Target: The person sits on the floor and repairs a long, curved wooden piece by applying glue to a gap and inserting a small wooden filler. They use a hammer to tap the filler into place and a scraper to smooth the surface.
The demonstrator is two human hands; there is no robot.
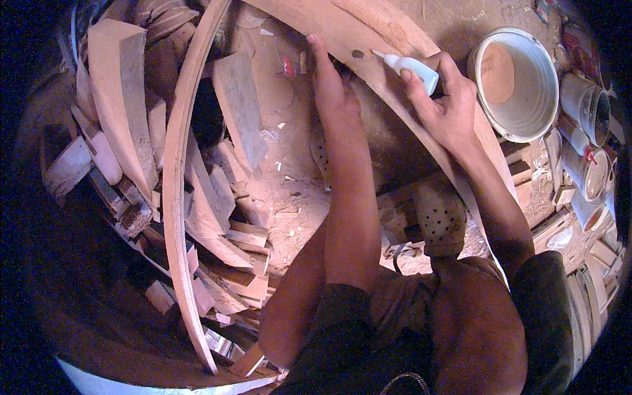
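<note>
Bottle (419,74), pale blue with a slim nozzle (388,58), gripped in the right hand (449,105) over a broad curved board (339,29), long axis slanting up-left from the palm toward a dark spot (357,54), with neither hand clearly nearer to that spot. Beside the board's inner edge, left hand (337,95) with thumb raised, fingers hidden, grip impossible to tell. Counted: one bottle, one broad board, one slimmer curved strip (174,164), one bucket (536,105), two hands; wood offcuts (122,99) too overlapped for counting.
</note>
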